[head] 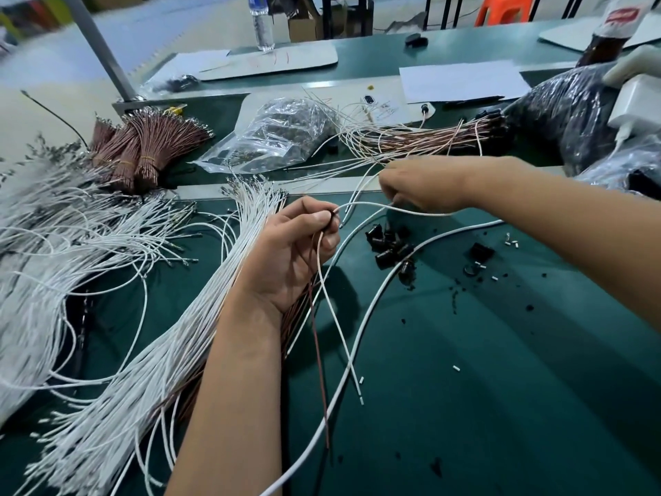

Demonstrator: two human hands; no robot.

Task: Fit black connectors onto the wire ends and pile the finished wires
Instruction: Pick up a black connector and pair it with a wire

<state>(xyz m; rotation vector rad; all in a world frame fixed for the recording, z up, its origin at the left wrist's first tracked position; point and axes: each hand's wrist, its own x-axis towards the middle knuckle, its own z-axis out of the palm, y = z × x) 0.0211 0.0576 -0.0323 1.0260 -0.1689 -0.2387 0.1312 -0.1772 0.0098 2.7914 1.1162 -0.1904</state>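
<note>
Left hand (293, 252) raised over the green bench mat (500, 388), thumb and fingers pinched on a small black connector (332, 217). A white wire (336, 316) and a brown wire (319, 370) hang from that pinch, long axes running down toward the near edge, free ends low. White one ends in a pale tip just above the mat.

Right hand (425, 184) sits further back and right, fingers curled on another white wire (372, 205), which arcs leftward to the connector, near end pointing at the left fingertips.

Loose black connectors (391, 245) lie clustered on the mat between and just below the hands. Finished wire pile (422, 139) lies behind the right hand, long axis left-right, black ends toward the right.

Big fan of white wires (143, 352) to the left, running diagonally. Tied brown wire bundles (143, 148) behind them. Clear plastic bag (275, 134) at centre back. A thicker white cable (357, 356) crosses the mat diagonally.
</note>
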